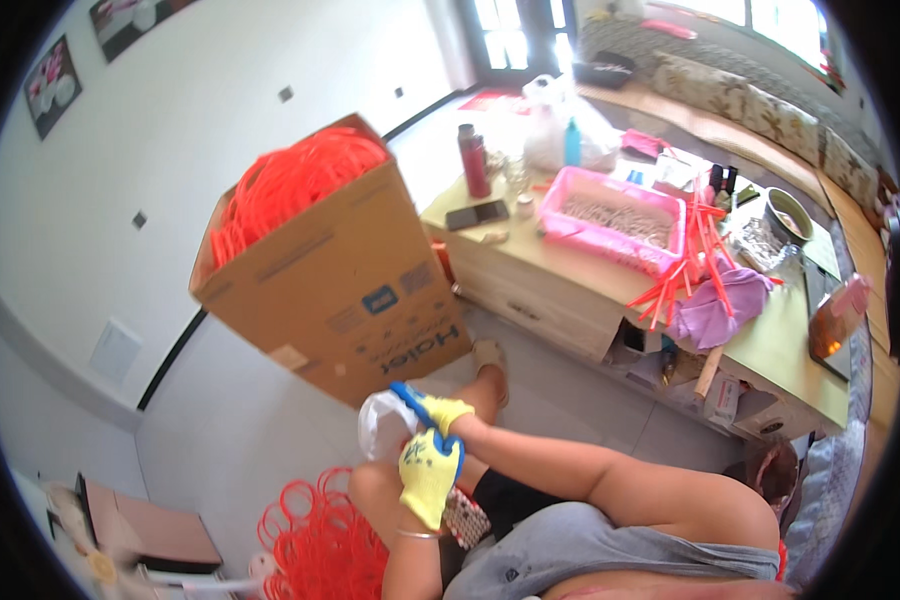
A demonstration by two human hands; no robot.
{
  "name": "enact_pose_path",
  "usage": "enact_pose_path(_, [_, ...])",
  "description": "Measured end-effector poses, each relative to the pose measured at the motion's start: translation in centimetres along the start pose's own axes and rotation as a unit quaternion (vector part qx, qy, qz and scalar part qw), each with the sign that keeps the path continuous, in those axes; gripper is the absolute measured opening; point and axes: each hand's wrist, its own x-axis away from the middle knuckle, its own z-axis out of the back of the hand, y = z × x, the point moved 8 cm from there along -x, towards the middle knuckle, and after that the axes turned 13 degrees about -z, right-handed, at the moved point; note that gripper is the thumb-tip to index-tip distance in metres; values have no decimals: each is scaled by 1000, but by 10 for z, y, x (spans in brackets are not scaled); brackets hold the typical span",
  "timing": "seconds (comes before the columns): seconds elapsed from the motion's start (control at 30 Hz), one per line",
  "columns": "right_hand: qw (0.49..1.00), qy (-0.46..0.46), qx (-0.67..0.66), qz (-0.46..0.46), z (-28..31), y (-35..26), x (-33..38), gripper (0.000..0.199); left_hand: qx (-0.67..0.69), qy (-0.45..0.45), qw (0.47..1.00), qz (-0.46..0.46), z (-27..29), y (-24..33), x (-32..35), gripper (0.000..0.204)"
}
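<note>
Partly hidden: white object (382, 425) behind gloved hands (430, 450).

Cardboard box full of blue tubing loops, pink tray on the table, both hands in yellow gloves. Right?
Not quite: the head view shows the tubing loops in the cardboard box are orange-red, not blue. The pink tray on the table and yellow gloves stand.

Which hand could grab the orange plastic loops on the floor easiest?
Probably the left hand, in a yellow glove: it hangs just beside the pile of orange plastic loops. The right hand is higher, touching a white round thing.
</note>
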Motion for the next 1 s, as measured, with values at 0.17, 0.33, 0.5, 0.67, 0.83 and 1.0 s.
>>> enact_pose_path(0.17, [909,-54,-399,-112,-9,-30,54,36,85,-2,996,-18,-2,-13,2,17])
enact_pose_path(0.33, [843,-202,-489,-100,-27,-50,46,64,114,75,990,-18,29,4,-12,14])
enact_pose_path(0.5, [763,-419,-479,112,-36,-63,27,74,134,82,984,-88,53,34,-42,12])
enact_pose_path(0.67, [845,-335,-388,150,-33,-63,24,55,104,25,975,-197,38,21,-36,11])
enact_pose_path(0.83, [853,-302,-378,199,-31,-86,30,63,59,-20,973,-221,43,26,-40,10])
enact_pose_path(1.0, [795,-351,-470,156,-56,-64,30,69,104,-31,979,-174,33,31,-33,13])
